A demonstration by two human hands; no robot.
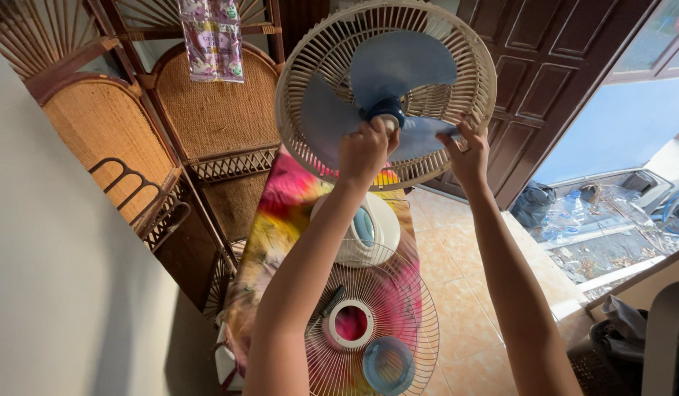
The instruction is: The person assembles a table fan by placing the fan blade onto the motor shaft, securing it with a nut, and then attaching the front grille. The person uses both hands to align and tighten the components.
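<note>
Fan blades (387,81), pale blue, sit inside the cream rear grille (471,66) held up at the far centre of the scene. The left hand (365,150) is clenched around the dark blue hub cap (387,110) at the middle of the blades; the right hand (467,154) has its fingers (456,136) grasping the edge of one blade. By the look of it the fan is part-way apart: the front wire grille (376,330) already lies off on the cloth-covered bench (277,220) below, with a round blue centre badge (388,364) at its near edge, while the blades are still mounted on the shaft.
</note>
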